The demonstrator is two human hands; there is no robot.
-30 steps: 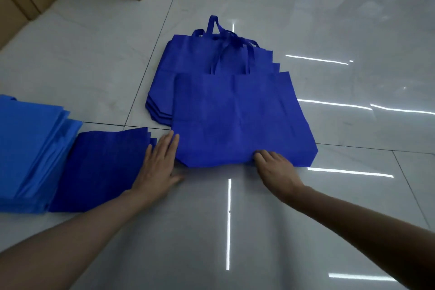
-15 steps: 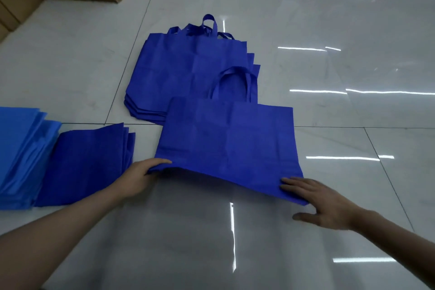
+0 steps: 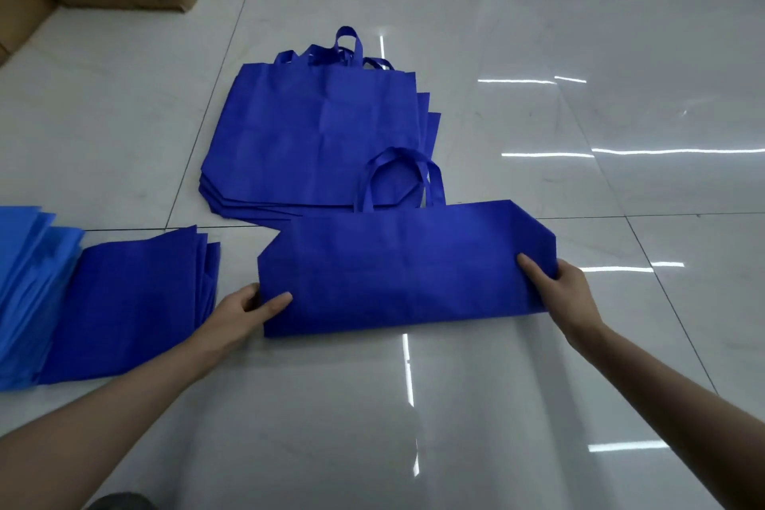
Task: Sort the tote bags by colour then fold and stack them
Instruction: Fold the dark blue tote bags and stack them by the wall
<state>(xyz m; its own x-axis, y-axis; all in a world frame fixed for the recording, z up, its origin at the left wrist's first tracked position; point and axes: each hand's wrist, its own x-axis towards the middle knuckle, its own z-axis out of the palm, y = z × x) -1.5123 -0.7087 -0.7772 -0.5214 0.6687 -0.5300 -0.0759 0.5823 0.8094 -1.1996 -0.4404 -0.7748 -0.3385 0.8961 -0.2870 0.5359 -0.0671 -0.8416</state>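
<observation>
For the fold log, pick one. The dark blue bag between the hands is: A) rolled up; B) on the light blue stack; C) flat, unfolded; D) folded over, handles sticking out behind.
D: the bag, held at its ends by the left hand and right hand, is doubled over, handles showing past its far edge.

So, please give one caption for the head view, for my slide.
Left hand and right hand grip the ends of a half-folded dark blue bag, next to a folded stack on the floor.
</observation>
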